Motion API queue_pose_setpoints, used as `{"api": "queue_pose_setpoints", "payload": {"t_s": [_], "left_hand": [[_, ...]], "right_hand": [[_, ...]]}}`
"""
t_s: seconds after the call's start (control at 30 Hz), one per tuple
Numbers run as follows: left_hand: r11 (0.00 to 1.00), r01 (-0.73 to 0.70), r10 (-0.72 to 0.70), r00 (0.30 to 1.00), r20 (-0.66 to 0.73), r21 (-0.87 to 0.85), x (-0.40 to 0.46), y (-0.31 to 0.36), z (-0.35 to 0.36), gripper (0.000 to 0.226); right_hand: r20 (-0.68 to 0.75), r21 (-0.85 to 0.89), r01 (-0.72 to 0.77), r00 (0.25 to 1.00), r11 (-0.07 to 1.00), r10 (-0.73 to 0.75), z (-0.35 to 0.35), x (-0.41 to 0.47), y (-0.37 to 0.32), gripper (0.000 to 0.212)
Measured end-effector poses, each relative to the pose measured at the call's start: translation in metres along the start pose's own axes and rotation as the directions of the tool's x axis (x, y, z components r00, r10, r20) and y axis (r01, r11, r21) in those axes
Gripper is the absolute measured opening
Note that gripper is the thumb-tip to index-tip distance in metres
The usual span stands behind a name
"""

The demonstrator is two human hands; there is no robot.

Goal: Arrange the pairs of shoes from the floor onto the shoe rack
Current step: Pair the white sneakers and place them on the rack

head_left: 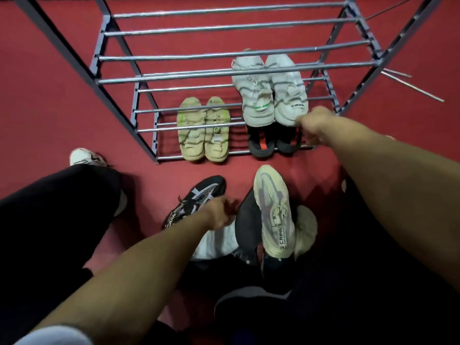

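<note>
White sneakers (270,93) lettered "GESSAN" sit on the rack (224,70); right hand (316,127) pinches one heel; left hand (220,212), fingers unclear, near "CAPAO" shoe (275,215).

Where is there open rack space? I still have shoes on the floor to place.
Free: the lower rails left of the beige pair, and the upper rails. Crowded: the right side, where the white pair sits above the black pair.

In the upper left of the frame the shoe rack (224,53) bars are free. At right, white sneakers (270,90) and black shoes (272,143) fill their shelves; beige shoes (202,130) block the lower centre.
</note>
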State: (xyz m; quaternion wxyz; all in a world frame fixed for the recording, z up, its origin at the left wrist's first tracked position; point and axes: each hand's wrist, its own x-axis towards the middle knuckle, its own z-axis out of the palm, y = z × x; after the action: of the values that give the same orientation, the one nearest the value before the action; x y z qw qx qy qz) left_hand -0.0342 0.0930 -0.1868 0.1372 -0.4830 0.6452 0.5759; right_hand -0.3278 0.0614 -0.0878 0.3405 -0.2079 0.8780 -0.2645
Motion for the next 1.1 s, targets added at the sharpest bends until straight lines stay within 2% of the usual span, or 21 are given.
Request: {"api": "queue_pose_setpoints", "payload": {"t_s": [0.03, 0.07, 0.1, 0.17, 0.23, 0.33, 0.43, 0.47, 0.53, 0.57, 0.63, 0.7, 0.77, 0.8, 0.87, 0.9, 0.93, 1.03, 1.07, 1.1], "left_hand": [[0.999, 0.033, -0.033, 0.999, 0.042, 0.014, 0.002, -0.019, 0.007, 0.042], [0.993, 0.035, -0.037, 0.999, 0.011, 0.115, 0.019, -0.048, 0.015, 0.050], [0.977, 0.058, -0.055, 0.998, -0.023, 0.203, 0.036, -0.079, 0.024, 0.068], [0.941, 0.135, -0.109, 0.989, -0.097, 0.312, 0.027, -0.087, 0.032, 0.083], [0.916, 0.147, -0.106, 0.986, -0.126, 0.374, 0.000, -0.058, 0.019, 0.079], [0.872, 0.134, -0.094, 0.990, -0.108, 0.471, -0.012, -0.032, -0.008, 0.052], [0.846, 0.059, 0.047, 0.982, -0.184, 0.530, -0.029, -0.011, -0.035, 0.040], [0.870, 0.021, 0.112, 0.965, -0.238, 0.493, -0.032, -0.006, -0.045, 0.042], [0.961, -0.044, 0.156, 0.901, -0.404, 0.274, -0.045, 0.016, -0.066, 0.048], [0.989, -0.087, 0.133, 0.870, -0.474, 0.118, -0.053, 0.031, -0.077, 0.050], [0.963, -0.193, 0.066, 0.845, -0.531, -0.187, -0.074, 0.065, -0.091, 0.049], [0.874, -0.244, 0.008, 0.872, -0.489, -0.421, -0.094, 0.096, -0.091, 0.030], [0.801, -0.186, -0.048, 0.927, -0.371, -0.569, -0.114, 0.116, -0.085, 0.023], [0.763, -0.161, -0.050, 0.951, -0.305, -0.626, -0.121, 0.123, -0.083, 0.027], [0.672, -0.124, -0.015, 0.984, -0.180, -0.730, -0.129, 0.132, -0.084, 0.034], [0.649, -0.121, 0.020, 0.990, -0.143, -0.751, -0.132, 0.132, -0.086, 0.034], [0.671, -0.142, 0.043, 0.987, -0.153, -0.728, -0.132, 0.130, -0.088, 0.031], [0.864, -0.249, 0.053, 0.908, -0.415, -0.436, -0.125, 0.109, -0.098, 0.012], [0.885, -0.220, 0.026, 0.903, -0.429, -0.410, -0.123, 0.102, -0.100, 0.010], [0.886, -0.162, -0.021, 0.922, -0.386, -0.435, -0.121, 0.097, -0.102, 0.011]], "right_hand": [[0.014, -0.007, 0.007, 1.000, 1.000, -0.007, 0.004, -0.007, -0.004, 0.011], [0.027, -0.014, 0.014, 1.000, 1.000, -0.013, 0.007, -0.014, -0.008, 0.014], [0.032, -0.028, 0.023, 0.999, 0.999, -0.022, 0.008, -0.017, -0.011, 0.021], [0.024, -0.046, 0.021, 1.000, 0.999, -0.020, 0.011, -0.019, -0.011, 0.033], [0.033, -0.068, 0.005, 0.999, 0.998, -0.003, 0.009, -0.022, -0.011, 0.033], [0.090, -0.055, -0.036, 0.995, 0.998, 0.041, 0.008, -0.036, -0.012, 0.033], [0.173, -0.003, -0.078, 0.982, 0.997, 0.077, 0.008, -0.057, -0.013, 0.035], [0.204, -0.018, -0.075, 0.976, 0.997, 0.078, 0.008, -0.067, -0.012, 0.035], [0.286, -0.090, -0.031, 0.957, 0.995, 0.056, 0.008, -0.088, -0.012, 0.036], [0.344, -0.104, 0.000, 0.938, 0.995, 0.036, 0.007, -0.101, -0.013, 0.039], [0.493, -0.069, 0.035, 0.870, 0.997, 0.004, 0.005, -0.129, -0.015, 0.051], [0.660, 0.042, 0.038, 0.749, 0.998, -0.056, 0.007, -0.160, -0.015, 0.072], [0.739, 0.146, 0.070, 0.656, 0.987, -0.155, 0.021, -0.192, -0.010, 0.081], [0.715, 0.149, 0.170, 0.662, 0.974, -0.224, 0.035, -0.200, -0.002, 0.078], [0.558, 0.138, 0.277, 0.771, 0.951, -0.306, 0.056, -0.203, 0.014, 0.051], [0.516, 0.204, 0.237, 0.799, 0.950, -0.310, 0.061, -0.202, 0.021, 0.037], [0.513, 0.310, 0.149, 0.805, 0.939, -0.297, 0.064, -0.200, 0.026, 0.029], [0.570, 0.490, -0.117, 0.793, 0.864, -0.215, 0.059, -0.190, 0.029, 0.028], [0.568, 0.501, -0.156, 0.801, 0.851, -0.187, 0.056, -0.184, 0.027, 0.028], [0.556, 0.501, -0.181, 0.816, 0.846, -0.154, 0.051, -0.178, 0.023, 0.030]]}}
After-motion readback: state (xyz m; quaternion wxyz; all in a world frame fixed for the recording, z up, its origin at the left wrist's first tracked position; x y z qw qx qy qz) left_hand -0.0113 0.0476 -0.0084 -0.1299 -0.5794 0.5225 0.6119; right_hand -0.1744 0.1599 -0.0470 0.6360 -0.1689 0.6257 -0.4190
